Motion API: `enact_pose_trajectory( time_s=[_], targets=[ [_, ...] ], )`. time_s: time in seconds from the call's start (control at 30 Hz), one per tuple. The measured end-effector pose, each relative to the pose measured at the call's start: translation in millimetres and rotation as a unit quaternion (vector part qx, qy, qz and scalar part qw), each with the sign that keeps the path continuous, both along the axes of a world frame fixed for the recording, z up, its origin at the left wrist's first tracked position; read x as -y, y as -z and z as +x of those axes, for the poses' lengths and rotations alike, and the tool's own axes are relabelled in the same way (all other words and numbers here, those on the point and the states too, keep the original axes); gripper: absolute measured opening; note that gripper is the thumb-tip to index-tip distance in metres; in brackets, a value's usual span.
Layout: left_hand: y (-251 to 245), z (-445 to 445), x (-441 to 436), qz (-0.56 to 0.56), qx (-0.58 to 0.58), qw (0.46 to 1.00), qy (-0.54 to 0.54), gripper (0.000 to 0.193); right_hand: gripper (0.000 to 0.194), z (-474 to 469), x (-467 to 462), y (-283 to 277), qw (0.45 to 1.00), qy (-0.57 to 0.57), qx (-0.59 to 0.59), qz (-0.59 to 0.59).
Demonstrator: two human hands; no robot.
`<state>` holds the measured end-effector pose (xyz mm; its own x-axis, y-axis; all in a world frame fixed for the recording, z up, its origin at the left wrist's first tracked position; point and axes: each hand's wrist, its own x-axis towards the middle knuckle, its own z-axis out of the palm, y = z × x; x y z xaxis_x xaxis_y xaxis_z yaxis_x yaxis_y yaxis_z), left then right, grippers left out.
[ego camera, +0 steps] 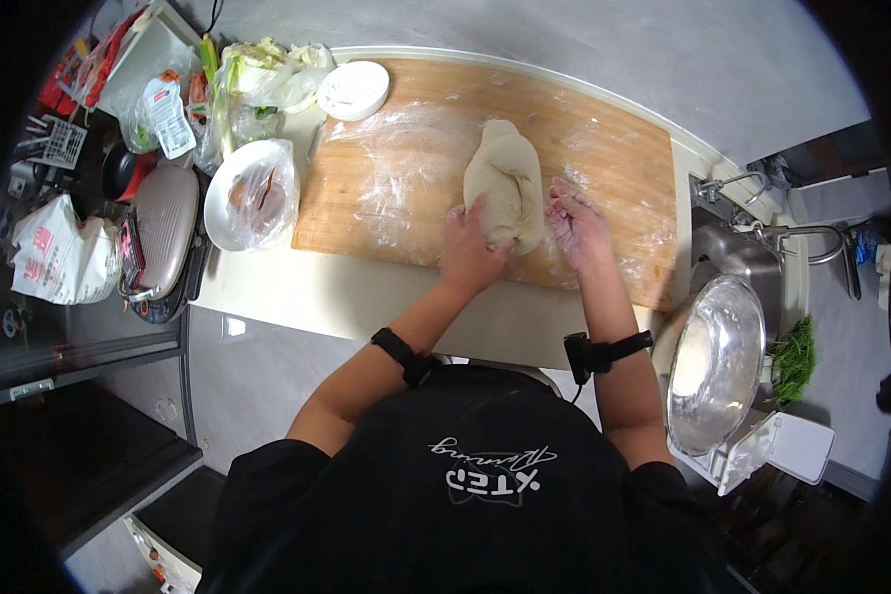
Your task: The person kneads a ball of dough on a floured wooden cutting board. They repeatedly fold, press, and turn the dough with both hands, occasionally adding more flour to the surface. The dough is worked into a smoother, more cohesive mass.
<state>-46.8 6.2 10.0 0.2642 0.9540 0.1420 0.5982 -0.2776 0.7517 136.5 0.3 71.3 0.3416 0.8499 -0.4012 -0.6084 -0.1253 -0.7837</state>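
An elongated piece of pale dough (pixel 501 174) lies on a floured wooden board (pixel 423 185), with a fold running down its right half and a narrower far end. My left hand (pixel 475 249) rests against the dough's near left edge, fingers spread around it. Just to the right of the dough, my right hand (pixel 575 223) is raised a little, its floury fingers curled loosely with nothing seen between them. A white bowl (pixel 353 90) with white powder stands at the board's far left corner.
At left are a white bowl (pixel 219 197) under plastic film, a closed electric grill (pixel 165 223), and bagged vegetables (pixel 256 74). A large metal bowl (pixel 716 364) with pale contents stands at the right, near the sink (pixel 735 237) and its taps. Green herbs (pixel 793 364) lie beyond it.
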Motion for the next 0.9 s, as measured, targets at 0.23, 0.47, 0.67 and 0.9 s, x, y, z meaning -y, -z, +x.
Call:
enact_pose_trajectory(
  time_s=[0.23, 0.47, 0.67, 0.9],
  targets=[
    [0, 0, -3, -0.004, 0.018, 1.0, 0.002, 0.087, 0.017, 5, 4, 1, 0.889, -0.211, 0.404, -0.047],
    [0, -1, -3, -0.017, 0.025, 0.999, 0.011, 0.089, 0.022, -17, 1, 27, 0.644, -0.261, 0.719, 0.011],
    [2, -4, -5, -0.022, 0.032, 0.999, 0.018, 0.09, 0.022, -5, 7, 22, 0.784, -0.191, 0.59, 0.005],
    [-1, -6, -7, -0.043, 0.03, 0.998, 0.018, 0.093, 0.017, 126, 9, -66, 0.724, 0.021, 0.672, -0.152]
  ],
)
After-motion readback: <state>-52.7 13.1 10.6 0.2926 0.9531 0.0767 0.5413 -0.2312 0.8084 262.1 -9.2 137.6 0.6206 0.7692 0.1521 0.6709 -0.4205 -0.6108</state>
